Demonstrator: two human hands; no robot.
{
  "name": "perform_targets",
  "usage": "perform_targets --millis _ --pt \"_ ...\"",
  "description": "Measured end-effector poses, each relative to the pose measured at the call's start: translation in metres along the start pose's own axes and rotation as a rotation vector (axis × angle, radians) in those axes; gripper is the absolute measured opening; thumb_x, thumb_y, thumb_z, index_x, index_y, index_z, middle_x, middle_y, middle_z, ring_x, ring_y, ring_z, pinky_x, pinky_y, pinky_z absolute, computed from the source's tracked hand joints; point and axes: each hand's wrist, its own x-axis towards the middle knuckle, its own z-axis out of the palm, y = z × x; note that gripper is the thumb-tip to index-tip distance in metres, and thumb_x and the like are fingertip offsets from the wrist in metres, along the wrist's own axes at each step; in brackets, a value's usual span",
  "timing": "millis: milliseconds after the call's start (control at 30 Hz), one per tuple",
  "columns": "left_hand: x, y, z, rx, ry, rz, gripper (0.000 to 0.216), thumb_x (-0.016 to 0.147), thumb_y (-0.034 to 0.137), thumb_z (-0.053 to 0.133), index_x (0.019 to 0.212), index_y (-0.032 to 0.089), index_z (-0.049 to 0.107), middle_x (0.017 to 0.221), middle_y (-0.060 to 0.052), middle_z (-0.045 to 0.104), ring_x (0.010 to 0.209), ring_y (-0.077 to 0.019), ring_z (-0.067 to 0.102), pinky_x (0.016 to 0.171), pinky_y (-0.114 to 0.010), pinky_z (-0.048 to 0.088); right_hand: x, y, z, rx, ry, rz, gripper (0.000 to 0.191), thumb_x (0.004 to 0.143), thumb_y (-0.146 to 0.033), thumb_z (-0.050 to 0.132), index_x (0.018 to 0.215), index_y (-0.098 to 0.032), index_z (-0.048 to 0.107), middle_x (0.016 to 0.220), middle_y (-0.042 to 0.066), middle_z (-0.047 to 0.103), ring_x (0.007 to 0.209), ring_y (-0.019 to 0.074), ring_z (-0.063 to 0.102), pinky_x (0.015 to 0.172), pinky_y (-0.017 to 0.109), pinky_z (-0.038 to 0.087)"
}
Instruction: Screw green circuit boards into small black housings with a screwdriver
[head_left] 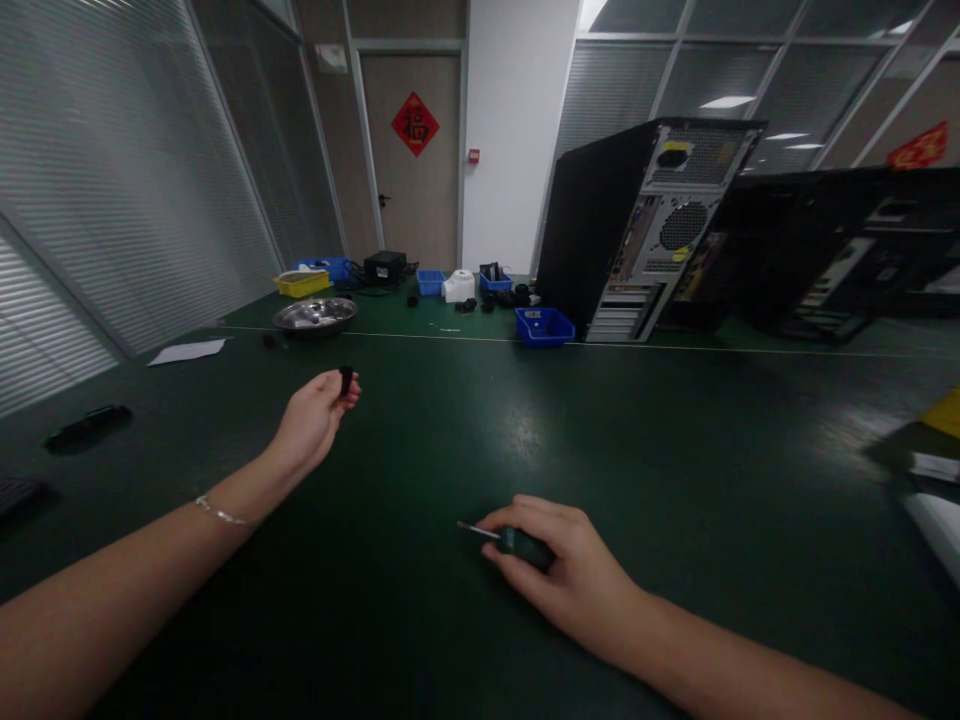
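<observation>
A dim room with blinds [135, 170] along the left and a door [411, 210] at the far side, a red diamond-shaped sign [415, 124] fixed to it, surrounds a broad dark green table [427, 430]. At the left-centre of the table, the left grip [313, 415] is pressed together, thumb and fingers pinching a small black piece [346, 381] that shows at the fingertips; what it is exactly cannot be told. A thin bracelet [223, 513] circles that wrist. Nearer and to the right of centre, the right grip [562, 565] is closed around the dark green handle of a screwdriver [527, 548], whose slim metal shaft points left. The two hands are well apart. Beyond the left grip, toward the far edge, is a round metal dish [315, 329], with a yellow tray [302, 288] behind it and a white sheet [187, 352] to its left. A blue tray [544, 339] sits at far centre-right, just beside a tall black computer case [592, 215], its rear panel facing right of the camera's line. Farther right is another dark case [832, 250], blurred. On the left, a slender black object [88, 428] lies near the table's side.
</observation>
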Motion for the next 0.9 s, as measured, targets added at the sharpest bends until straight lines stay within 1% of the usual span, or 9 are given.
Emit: perform_targets --millis 67,133,233,300,400,500,600,733,900 --pt "-0.028 -0.003 0.017 0.062 -0.232 -0.061 0.021 0.098 0.019 0.05 0.1 0.01 0.069 0.085 -0.005 0.065 0.076 -0.0148 0.06 0.07 -0.026 0.05 0.001 0.001 0.0 0.005 0.019 0.022 0.018 0.091 -0.023 0.063 0.108 -0.019 0.069 0.095 0.006 0.071 0.087 0.0189 0.067 0.077 0.029 0.051" --pt "-0.055 -0.005 0.03 0.138 -0.459 -0.135 0.023 0.097 0.022 0.053 0.102 0.01 0.072 0.079 -0.005 0.065 0.07 -0.0149 0.056 0.065 -0.026 0.046 0.001 0.003 0.0 0.014 0.041 0.037 0.024 0.09 -0.025 0.065 0.114 -0.02 0.067 0.104 0.005 0.071 0.095 0.02 0.067 0.085 0.031 0.051" --pt "-0.081 -0.006 0.038 0.221 -0.687 -0.204 0.026 0.095 0.03 0.057 0.105 0.011 0.072 0.074 -0.003 0.061 0.066 -0.0148 0.051 0.061 -0.026 0.041 0.001 0.005 -0.001 0.031 0.091 0.034 0.035 0.092 -0.024 0.062 0.126 -0.022 0.059 0.117 0.006 0.068 0.106 0.0201 0.065 0.092 0.031 0.049" --pt "-0.091 -0.004 0.039 0.314 -0.82 -0.176 0.028 0.094 0.032 0.058 0.113 0.014 0.068 0.076 -0.001 0.059 0.066 -0.0146 0.049 0.061 -0.026 0.039 0.001 0.006 -0.001 0.049 0.115 0.007 0.038 0.095 -0.021 0.056 0.133 -0.024 0.053 0.125 0.006 0.065 0.113 0.0195 0.062 0.098 0.032 0.047" --pt "-0.1 0.002 0.037 0.568 -0.968 0.025 0.027 0.096 0.027 0.053 0.122 0.02 0.058 0.094 -0.002 0.06 0.078 -0.0161 0.051 0.069 -0.027 0.04 0.001 0.007 -0.002 0.062 0.107 -0.02 0.039 0.097 -0.018 0.052 0.135 -0.028 0.052 0.126 0.005 0.064 0.115 0.019 0.059 0.1 0.033 0.046" --pt "-0.104 0.007 0.036 0.741 -0.992 0.199 0.018 0.098 0.025 0.047 0.112 0.02 0.057 0.096 -0.002 0.059 0.083 -0.0172 0.053 0.074 -0.029 0.041 0.001 0.007 -0.002 0.046 0.074 -0.029 0.039 0.097 -0.017 0.053 0.133 -0.03 0.055 0.111 0.004 0.066 0.099 0.0184 0.062 0.085 0.031 0.05" --pt "-0.104 0.006 0.037 0.767 -0.989 0.274 0.016 0.097 0.025 0.048 0.108 0.02 0.059 0.092 -0.002 0.062 0.082 -0.0174 0.057 0.075 -0.029 0.043 0.001 0.006 -0.002 0.034 0.055 -0.046 0.039 0.096 -0.017 0.053 0.133 -0.028 0.057 0.094 0.003 0.064 0.081 0.0165 0.06 0.07 0.028 0.049" --pt "-0.101 0.003 0.036 0.771 -0.968 0.306 0.017 0.095 0.025 0.053 0.108 0.02 0.063 0.099 -0.004 0.068 0.089 -0.0198 0.061 0.079 -0.03 0.045 0.002 0.005 -0.001 0.035 0.039 -0.036 0.039 0.095 -0.017 0.053 0.133 -0.025 0.059 0.091 0.004 0.062 0.078 0.0162 0.059 0.066 0.028 0.047" --pt "-0.099 0.0 0.034 0.791 -0.92 0.359 0.017 0.094 0.027 0.056 0.107 0.02 0.066 0.1 -0.006 0.07 0.09 -0.0216 0.063 0.079 -0.031 0.046 0.002 0.005 -0.001 0.009 0.049 -0.02 0.039 0.095 -0.018 0.052 0.133 -0.024 0.06 0.091 0.005 0.062 0.077 0.0166 0.059 0.066 0.029 0.047"
